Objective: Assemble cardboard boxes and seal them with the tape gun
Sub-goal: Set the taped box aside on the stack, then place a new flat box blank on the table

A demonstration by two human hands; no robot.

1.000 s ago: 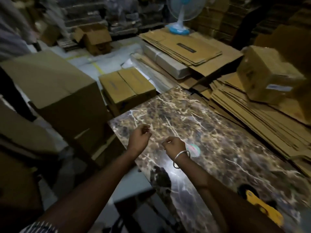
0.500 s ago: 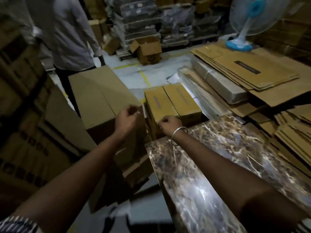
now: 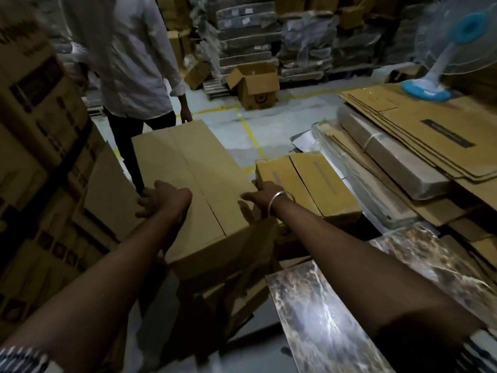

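A large closed cardboard box [image 3: 199, 168] stands on stacked cardboard just left of the marble table [image 3: 322, 327]. My left hand [image 3: 164, 199] lies at the box's left top edge, fingers spread and hanging over the side. My right hand [image 3: 265, 195], with a metal bangle on its wrist, reaches the box's right top edge with fingers extended. Neither hand plainly grips the box. No tape gun is in view.
A smaller closed box [image 3: 309, 184] sits right of the big one. Flat cardboard sheets [image 3: 430, 125] and a blue fan [image 3: 441, 76] fill the right. A person in a white shirt [image 3: 129, 63] stands behind the box. Printed cartons [image 3: 40, 125] are stacked on the left.
My view swung left from the marble table to the large box. Both hands moved off the table and out to the box's two top edges, uncurling as they went.
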